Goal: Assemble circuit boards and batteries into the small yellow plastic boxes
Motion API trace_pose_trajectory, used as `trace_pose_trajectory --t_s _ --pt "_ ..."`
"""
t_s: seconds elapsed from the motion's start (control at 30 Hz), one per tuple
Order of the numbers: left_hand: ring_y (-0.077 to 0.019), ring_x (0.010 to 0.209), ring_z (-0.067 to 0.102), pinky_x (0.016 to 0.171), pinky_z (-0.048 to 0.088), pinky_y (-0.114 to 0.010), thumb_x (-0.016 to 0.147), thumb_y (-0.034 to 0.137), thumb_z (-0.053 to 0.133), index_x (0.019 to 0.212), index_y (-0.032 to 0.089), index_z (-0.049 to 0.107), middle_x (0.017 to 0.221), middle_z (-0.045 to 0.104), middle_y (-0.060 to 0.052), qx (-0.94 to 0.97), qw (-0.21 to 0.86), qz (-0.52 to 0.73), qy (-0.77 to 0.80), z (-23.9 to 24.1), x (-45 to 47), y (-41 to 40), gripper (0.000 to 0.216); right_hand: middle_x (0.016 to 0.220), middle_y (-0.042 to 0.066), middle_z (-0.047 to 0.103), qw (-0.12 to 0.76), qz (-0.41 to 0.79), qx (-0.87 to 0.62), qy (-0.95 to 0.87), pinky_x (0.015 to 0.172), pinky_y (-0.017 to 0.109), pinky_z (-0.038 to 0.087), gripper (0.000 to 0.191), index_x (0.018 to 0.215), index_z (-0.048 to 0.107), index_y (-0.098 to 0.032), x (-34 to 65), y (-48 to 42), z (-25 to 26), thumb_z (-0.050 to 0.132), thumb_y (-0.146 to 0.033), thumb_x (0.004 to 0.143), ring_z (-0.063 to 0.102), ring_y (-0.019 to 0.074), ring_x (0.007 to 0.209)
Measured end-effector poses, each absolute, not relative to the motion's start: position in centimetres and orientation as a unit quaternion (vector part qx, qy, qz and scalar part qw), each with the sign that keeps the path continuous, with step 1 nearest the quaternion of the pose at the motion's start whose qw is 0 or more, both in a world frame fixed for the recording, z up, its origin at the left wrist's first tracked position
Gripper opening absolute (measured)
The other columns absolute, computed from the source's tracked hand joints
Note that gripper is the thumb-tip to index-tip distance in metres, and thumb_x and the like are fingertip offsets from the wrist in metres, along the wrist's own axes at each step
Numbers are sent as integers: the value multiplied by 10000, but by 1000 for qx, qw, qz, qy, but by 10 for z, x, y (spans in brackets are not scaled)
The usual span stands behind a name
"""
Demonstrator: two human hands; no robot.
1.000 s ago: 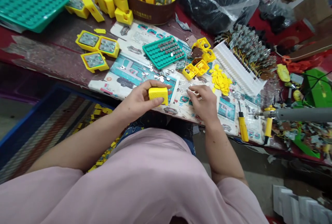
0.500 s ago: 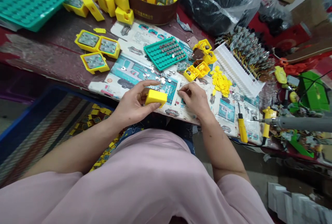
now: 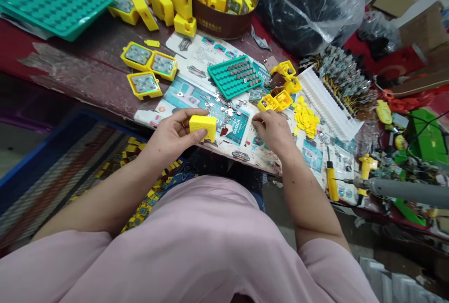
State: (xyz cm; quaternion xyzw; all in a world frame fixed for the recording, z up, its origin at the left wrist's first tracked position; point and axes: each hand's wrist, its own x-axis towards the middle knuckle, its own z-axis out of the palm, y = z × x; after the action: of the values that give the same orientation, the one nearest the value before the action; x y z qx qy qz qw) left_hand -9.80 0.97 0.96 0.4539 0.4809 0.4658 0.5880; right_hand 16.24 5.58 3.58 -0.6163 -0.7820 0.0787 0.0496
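My left hand (image 3: 166, 137) is closed around a small yellow plastic case (image 3: 205, 127), held above the front edge of the printed cardboard sheet (image 3: 196, 71). A face with small holes shows on the case. To its right, my right hand (image 3: 275, 132) hovers low over the cardboard, thumb and fingers drawn together; whatever they pinch, if anything, is hidden. Small shiny metal pieces (image 3: 229, 112) lie scattered beyond both hands. Behind them is a small green tray (image 3: 219, 82) partly filled with round button cells (image 3: 243, 71). Several open yellow cases (image 3: 283, 100) stand just past my right hand.
Yellow flat pieces (image 3: 306, 118) are heaped at right, beside a white ridged strip (image 3: 328, 104). A yellow-handled screwdriver (image 3: 331, 181) and a grey rod-shaped tool (image 3: 403, 190) lie farther right. At back are a brown tin (image 3: 224, 26) of yellow cases and a large green tray (image 3: 66, 22).
The yellow case has turned in my left hand, so its holed face now shows. My right hand keeps its pinched shape over the cardboard. The whole view has shifted slightly.
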Motion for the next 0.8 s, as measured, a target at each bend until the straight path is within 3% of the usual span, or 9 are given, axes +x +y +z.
trace_pose_trajectory --t_s 0.23,0.33,0.43,0.53,0.7,0.8 --pt "-158 769 696 681 585 -237 622 355 898 1002 191 702 876 739 -20 351 641 526 436 12 -97 12 458 850 48 710 198 77 -568 -795 763 336 517 104 859 683 -212 174 49 23 580 -201 864 634 178 752" --pt "-158 688 679 623 583 -271 595 319 886 960 176 667 816 720 -7 315 679 514 419 19 -91 15 449 871 34 732 231 121 -541 -800 710 313 537 120 922 695 -215 161 51 27 583 -216 880 640 153 684" --pt "-154 682 688 624 595 -279 584 263 868 921 174 612 813 718 4 259 709 519 401 24 -85 17 433 982 54 745 253 126 -490 -825 731 308 557 187 974 726 -228 140 58 33 544 -229 930 689 164 800" --pt "-179 782 731 694 616 -296 610 208 850 924 182 553 894 737 -16 201 739 526 370 27 -80 20 433 1032 63 750 240 100 -459 -849 858 341 565 244 950 749 -237 124 68 33 511 -184 942 705 192 963" --pt "-161 842 736 806 614 -301 718 101 736 972 174 551 926 725 -12 142 743 552 352 30 -72 23 323 1306 110 675 230 72 -446 -862 984 417 550 271 1106 727 -215 115 69 33 526 -159 933 663 240 1149" --pt "-115 792 713 774 606 -244 790 59 646 984 152 589 891 710 -1 113 732 568 359 33 -66 25 222 1121 94 726 305 31 -446 -841 927 394 571 212 1056 729 -239 110 51 42 537 -245 966 684 215 1039"
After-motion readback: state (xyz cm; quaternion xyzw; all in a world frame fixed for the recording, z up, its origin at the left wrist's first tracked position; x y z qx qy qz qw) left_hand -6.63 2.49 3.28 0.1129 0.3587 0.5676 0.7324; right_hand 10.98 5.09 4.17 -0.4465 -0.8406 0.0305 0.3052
